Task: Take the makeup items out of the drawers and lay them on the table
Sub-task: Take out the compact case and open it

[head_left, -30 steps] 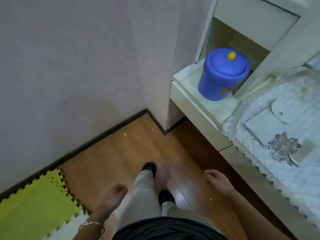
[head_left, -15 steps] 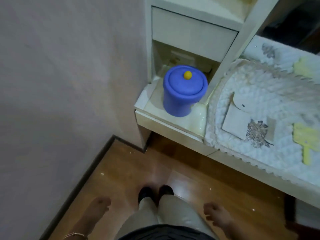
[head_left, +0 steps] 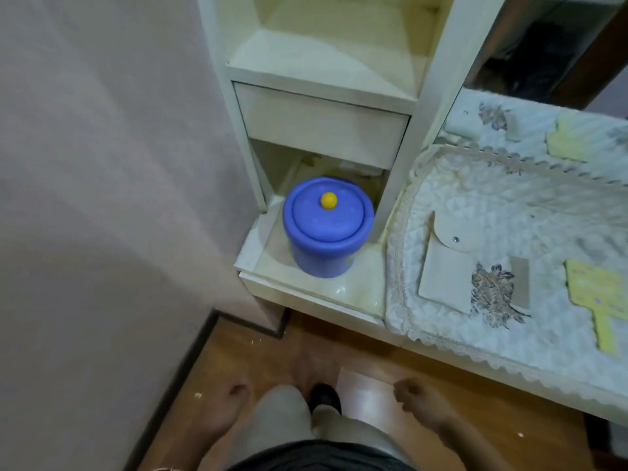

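A cream drawer (head_left: 323,125) sits closed in the white shelf unit, above an open niche. Below it a blue lidded pot (head_left: 326,227) with a yellow knob stands on the left end of the dressing table (head_left: 306,290). No makeup item is visible. My left hand (head_left: 226,407) hangs low over the floor, fingers loosely curled, holding nothing. My right hand (head_left: 419,401) is also low, below the table's front edge, fingers curled in and empty. Both hands are far from the drawer.
A quilted lace-edged cloth (head_left: 509,266) covers the tabletop to the right, with a cream pouch (head_left: 452,266) and a yellow comb-like item (head_left: 605,300) on it. A pink wall (head_left: 102,198) stands close on the left. A mirror (head_left: 550,45) rises at the back right.
The view has swung up and right, so the drawer and shelf unit now show fully. Both hands stayed low by my legs; the right hand's fingers have curled in.
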`<action>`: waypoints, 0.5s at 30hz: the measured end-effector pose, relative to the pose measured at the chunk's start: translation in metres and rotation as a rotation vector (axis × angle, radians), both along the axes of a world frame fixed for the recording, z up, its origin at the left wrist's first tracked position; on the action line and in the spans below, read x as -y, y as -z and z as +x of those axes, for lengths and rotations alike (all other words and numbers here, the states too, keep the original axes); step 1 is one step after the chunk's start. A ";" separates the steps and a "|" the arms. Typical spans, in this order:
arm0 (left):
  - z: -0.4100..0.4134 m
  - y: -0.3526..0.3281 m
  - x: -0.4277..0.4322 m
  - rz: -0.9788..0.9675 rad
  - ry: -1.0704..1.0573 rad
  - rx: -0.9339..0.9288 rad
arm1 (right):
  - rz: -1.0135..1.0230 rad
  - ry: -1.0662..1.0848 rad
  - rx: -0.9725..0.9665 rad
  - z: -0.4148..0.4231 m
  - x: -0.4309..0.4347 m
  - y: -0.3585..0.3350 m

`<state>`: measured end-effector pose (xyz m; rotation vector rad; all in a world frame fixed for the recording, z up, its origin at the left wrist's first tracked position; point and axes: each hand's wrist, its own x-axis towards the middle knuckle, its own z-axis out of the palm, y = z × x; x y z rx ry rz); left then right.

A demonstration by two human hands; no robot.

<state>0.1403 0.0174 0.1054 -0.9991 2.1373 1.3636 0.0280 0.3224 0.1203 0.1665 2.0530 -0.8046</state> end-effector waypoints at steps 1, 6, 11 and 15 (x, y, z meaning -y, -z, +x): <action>-0.013 -0.007 0.004 -0.024 0.014 -0.045 | -0.048 -0.025 -0.020 -0.011 0.009 -0.012; -0.099 -0.075 0.012 -0.048 0.052 -0.433 | -0.388 0.168 -0.333 -0.067 0.061 -0.090; -0.182 -0.127 0.012 -0.247 0.179 -0.760 | -0.452 0.253 -0.770 -0.125 0.114 -0.149; -0.214 -0.130 0.026 -0.267 0.470 -0.721 | -0.242 0.002 -0.907 -0.151 0.151 -0.151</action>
